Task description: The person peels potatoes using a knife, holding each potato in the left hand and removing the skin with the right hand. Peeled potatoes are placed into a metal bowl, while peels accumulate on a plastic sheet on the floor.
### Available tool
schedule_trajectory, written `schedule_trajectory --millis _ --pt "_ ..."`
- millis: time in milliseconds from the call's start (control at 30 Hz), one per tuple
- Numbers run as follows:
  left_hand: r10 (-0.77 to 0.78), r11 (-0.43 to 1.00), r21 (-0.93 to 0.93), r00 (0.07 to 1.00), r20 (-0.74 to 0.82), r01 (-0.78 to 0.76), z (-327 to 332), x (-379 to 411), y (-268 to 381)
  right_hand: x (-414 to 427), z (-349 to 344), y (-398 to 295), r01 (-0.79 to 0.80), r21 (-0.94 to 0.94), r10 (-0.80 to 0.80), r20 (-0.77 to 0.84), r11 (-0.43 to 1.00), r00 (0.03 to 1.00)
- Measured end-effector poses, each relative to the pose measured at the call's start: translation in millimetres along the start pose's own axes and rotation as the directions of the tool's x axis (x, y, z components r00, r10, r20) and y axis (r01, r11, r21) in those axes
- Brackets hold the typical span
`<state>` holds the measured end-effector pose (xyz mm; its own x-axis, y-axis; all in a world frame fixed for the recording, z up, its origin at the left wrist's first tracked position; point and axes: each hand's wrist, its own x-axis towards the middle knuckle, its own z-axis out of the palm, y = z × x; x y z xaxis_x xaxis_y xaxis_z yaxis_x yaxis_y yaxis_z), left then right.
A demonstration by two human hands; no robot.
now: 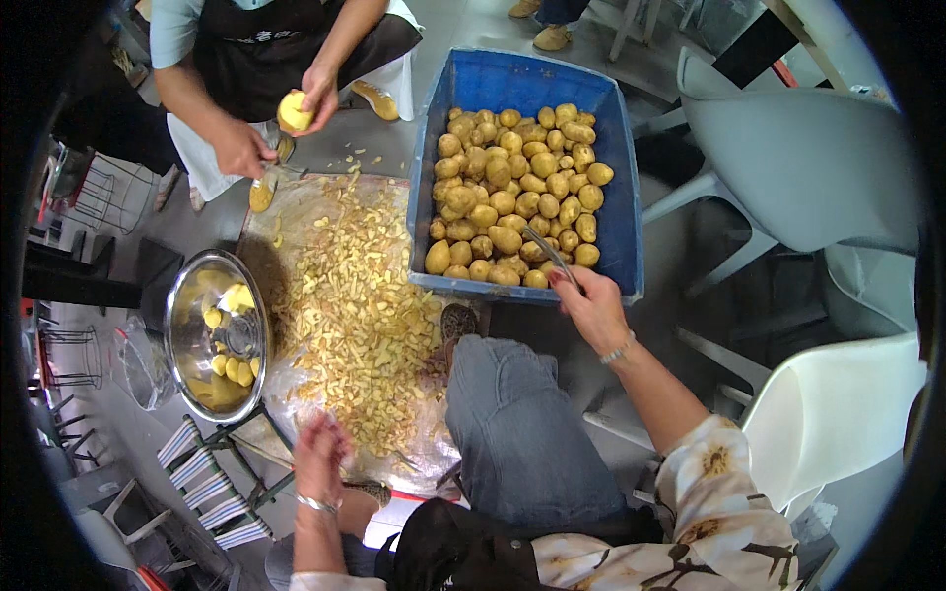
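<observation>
My right hand (pixel 591 304) grips a metal peeler (pixel 550 255), its blade reaching over the near edge of a blue plastic crate (pixel 632 221). Unpeeled potatoes (pixel 517 177) fill the crate's bottom. My left hand (pixel 323 443), blurred, hangs over the near left part of a plastic sheet; I see nothing in it. Potato peelings (pixel 362 325) lie heaped on the sheet. To the left, a steel basin (pixel 174 347) holds several peeled potatoes (pixel 236 369). Across from me, a person's hand holds a partly peeled potato (pixel 294 112), and the other hand holds a peeler.
A folding stool with striped webbing (pixel 199 480) stands at the lower left. Grey (pixel 798 162) and white (pixel 828 399) plastic chairs stand on the right. A clear plastic bag (pixel 144 362) lies beside the basin. Another person's shoes (pixel 553 37) show at the top.
</observation>
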<state>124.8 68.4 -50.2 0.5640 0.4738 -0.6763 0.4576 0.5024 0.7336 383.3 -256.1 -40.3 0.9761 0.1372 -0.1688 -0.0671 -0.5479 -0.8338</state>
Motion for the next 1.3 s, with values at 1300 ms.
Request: schedule_trajectory --millis 1300 --pt "0.287 0.934 -0.252 0.951 0.114 -0.252 27 -87 -37 -52 62 -156 -0.026 0.483 -0.354 0.676 0.875 0.646"
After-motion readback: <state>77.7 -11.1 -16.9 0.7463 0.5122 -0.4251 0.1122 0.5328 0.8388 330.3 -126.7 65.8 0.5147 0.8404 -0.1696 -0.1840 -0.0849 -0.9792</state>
